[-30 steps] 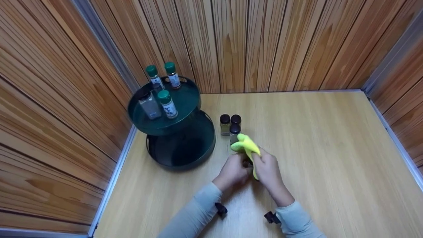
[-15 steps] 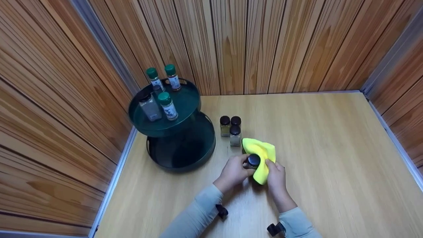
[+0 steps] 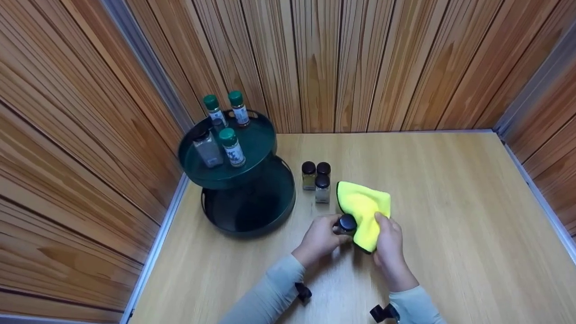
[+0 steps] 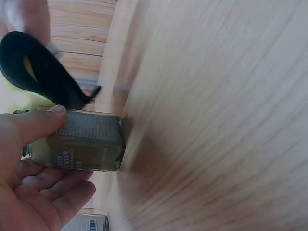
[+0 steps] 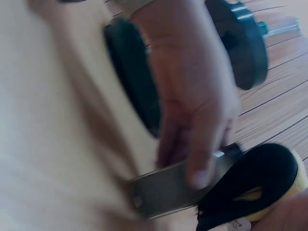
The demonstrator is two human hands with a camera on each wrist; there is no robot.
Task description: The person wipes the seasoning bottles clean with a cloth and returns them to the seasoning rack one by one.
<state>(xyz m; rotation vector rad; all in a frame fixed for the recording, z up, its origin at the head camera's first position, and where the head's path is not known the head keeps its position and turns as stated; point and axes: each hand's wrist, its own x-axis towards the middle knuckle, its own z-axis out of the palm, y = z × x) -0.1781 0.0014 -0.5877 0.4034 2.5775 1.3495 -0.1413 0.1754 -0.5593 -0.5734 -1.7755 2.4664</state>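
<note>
A glass spice jar (image 3: 347, 223) with a black cap is gripped by my left hand (image 3: 320, 238), thumb on one side and fingers on the other. White lettering, including "POWDER", shows on the jar (image 4: 79, 144) in the left wrist view. Its base is close to the tabletop; whether it touches I cannot tell. My right hand (image 3: 390, 245) pinches a yellow cloth (image 3: 364, 204), which hangs spread beside the jar's right side. The cloth's dark underside (image 5: 269, 173) faces the jar in the right wrist view.
Three black-capped jars (image 3: 322, 191) stand grouped beyond the hands. At left is a dark green two-tier turntable (image 3: 247, 225); its upper tier carries green-capped bottles (image 3: 234, 150) and a larger dark-capped jar (image 3: 208, 150). Wood-panelled walls (image 3: 315, 67) enclose the table (image 3: 450, 216).
My right hand has drawn the cloth to the right, off the jar, and it has opened out from a bunched shape. The jar's black cap has come into sight; my left hand has barely moved.
</note>
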